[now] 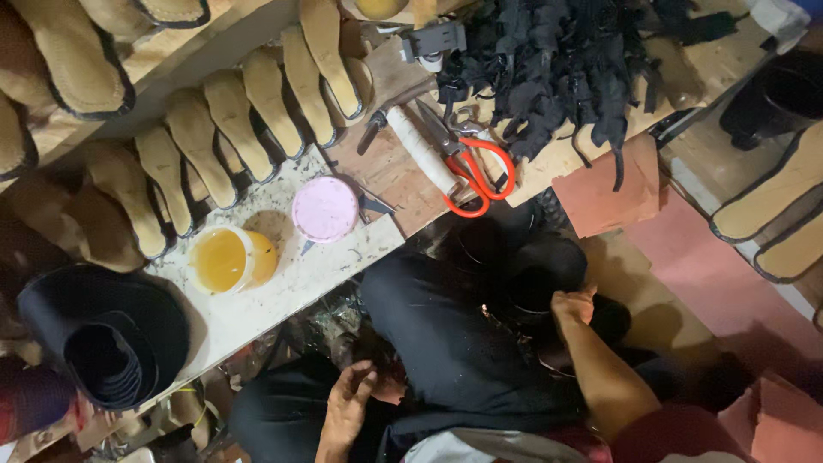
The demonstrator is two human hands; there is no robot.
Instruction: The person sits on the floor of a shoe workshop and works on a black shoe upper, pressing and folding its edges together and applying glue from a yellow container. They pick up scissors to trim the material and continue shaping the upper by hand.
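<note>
Head view: the person sits low, below the edge of the tabletop (283, 287), with dark-trousered legs filling the lower centre of the frame. The right hand (573, 306), right of centre, is curled down onto a dark round object (531, 296) held on the lap — the fingers appear closed on its rim, though the shadow hides the exact grip and the object's kind cannot be told. The left hand (350, 403), at the lower centre, rests loosely on the knee with fingers relaxed and part-open, clamped on nothing visible; the two hands are well apart. Supplies sit near the tabletop edge, probably for easy reach: an open tub of amber glue (230, 259) at centre left, and just beside it to the right a pink round lid (325, 208). Orange-handled scissors (471, 171) lie at upper centre beside a white-wrapped hammer handle (420, 150) — both flat, handles toward the person. A row of tan insoles (231, 120) stands overlapped on edge across the upper left, a stacking that would save space. A heap of black straps (557, 60) covers the upper centre-right. Rolled black sheet material (107, 343) lies at the lower left. More insoles (784, 201) lie at the right edge.
</note>
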